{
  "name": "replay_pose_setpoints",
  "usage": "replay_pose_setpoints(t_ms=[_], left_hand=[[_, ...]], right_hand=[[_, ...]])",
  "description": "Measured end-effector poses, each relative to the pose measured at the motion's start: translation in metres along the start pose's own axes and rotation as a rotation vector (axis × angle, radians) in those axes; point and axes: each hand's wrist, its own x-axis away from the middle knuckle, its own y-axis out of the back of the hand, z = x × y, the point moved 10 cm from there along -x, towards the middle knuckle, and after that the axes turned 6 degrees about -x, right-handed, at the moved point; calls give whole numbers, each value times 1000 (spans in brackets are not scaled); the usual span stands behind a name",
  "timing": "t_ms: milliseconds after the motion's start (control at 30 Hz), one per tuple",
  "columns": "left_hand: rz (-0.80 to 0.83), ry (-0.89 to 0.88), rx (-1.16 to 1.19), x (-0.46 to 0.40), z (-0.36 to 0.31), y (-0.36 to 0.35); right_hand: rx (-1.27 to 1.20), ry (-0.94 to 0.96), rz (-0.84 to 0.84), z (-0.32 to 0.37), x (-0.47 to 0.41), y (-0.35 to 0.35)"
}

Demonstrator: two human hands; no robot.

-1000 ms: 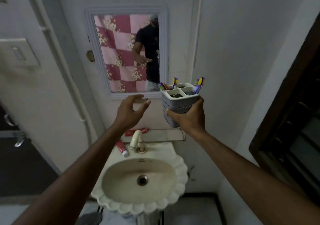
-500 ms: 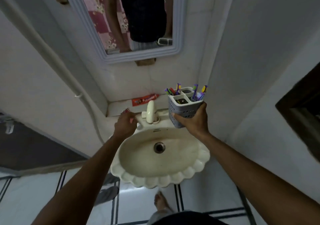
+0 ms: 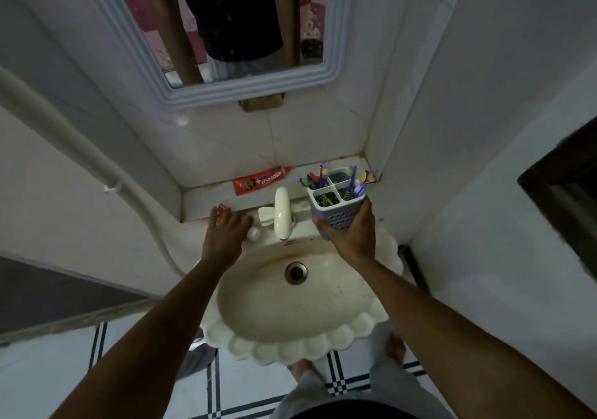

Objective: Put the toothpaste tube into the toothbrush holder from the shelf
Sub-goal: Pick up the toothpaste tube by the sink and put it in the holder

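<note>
A red toothpaste tube (image 3: pixel 253 233) lies on the sink's back-left rim. Only its white cap and a bit of its red far end show. My left hand (image 3: pixel 226 232) lies over it, fingers curled across the tube and thumb beside the cap. My right hand (image 3: pixel 350 236) grips a grey four-compartment toothbrush holder (image 3: pixel 336 203) from below and holds it upright above the sink's back-right rim. Several coloured toothbrushes stand in it. A second red toothpaste tube (image 3: pixel 261 181) lies flat on the tiled shelf (image 3: pixel 206 199) behind the tap.
A cream tap (image 3: pixel 282 213) stands between my hands at the back of the scalloped sink (image 3: pixel 290 350). Above the shelf hangs a white-framed mirror (image 3: pixel 226 92). A white pipe (image 3: pixel 97 163) runs down the left wall, and a wall stands close on the right.
The view has tilted further down. My left hand has dropped from mid-air onto the tube on the sink rim. My right hand has lowered the holder to beside the tap.
</note>
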Motion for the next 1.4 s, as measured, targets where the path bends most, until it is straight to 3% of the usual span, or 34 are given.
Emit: replay_pose_setpoints(t_ms=[100,200,267,367,467,633,800,967,1100,1200,1300,1400], left_hand=[[-77,223,233,-3,24,18],[-147,446,688,-2,40,63],[-179,462,855,-6,34,104],[-156,334,933,-31,3,167],[-29,123,835,-64,-48,210],[-13,-102,311,-100,-121,239],[-164,-80,344,-110,-134,247],[-302,111,644,-104,-82,230],[-246,403,1013,-101,-18,166],[-110,603,1210,-97,15,107],[-7,682,1224,-98,29,58],[56,598,1014,-110,30,36]], right_hand=[[82,-47,25,-9,-2,-3],[116,-88,87,-21,-4,-7],[99,-111,121,-27,-4,-7],[8,-109,156,-26,-3,-6],[-54,-98,187,-19,-3,-4],[-39,-89,190,-13,-7,4],[7,-94,221,-9,-10,7],[-2,-90,185,-8,-13,14],[39,-82,189,-7,-12,15],[52,-79,178,-7,-12,15],[63,-89,162,-9,-10,16],[56,-81,135,-9,-9,16]])
